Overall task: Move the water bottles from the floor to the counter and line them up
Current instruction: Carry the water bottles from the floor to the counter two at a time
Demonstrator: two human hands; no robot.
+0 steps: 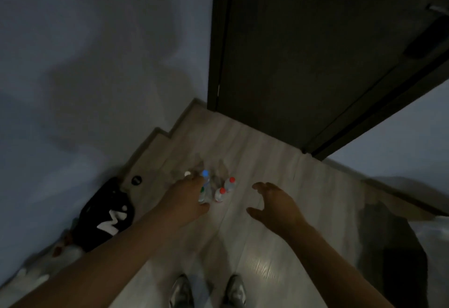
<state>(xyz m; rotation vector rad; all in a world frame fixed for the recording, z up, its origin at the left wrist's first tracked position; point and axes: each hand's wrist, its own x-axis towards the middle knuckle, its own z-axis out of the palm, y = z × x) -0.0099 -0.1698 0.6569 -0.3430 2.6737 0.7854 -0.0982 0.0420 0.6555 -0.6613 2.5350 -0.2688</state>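
Pale floor [267, 162], four upright water bottles [229, 184], left grip [187, 197] at them, hold unclear, right grip [274, 200] wide.

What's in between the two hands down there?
In the head view, two red-capped bottles stand on the floor between the left hand and the right hand; beside the right hand the floor is bare.

Indoors, domestic: reads as a home hallway or entry. Dark door [315, 52] in a dark frame, upper right. Plain pale wall [97, 64], upper left. Light plank floor [267, 152] at centre, with matching skirting [150, 148] stepping round a corner. Black bag [104, 213] with white lettering lies by the wall, lower left. Small water bottles [229, 184] stand on the floor. Dim, blurred.
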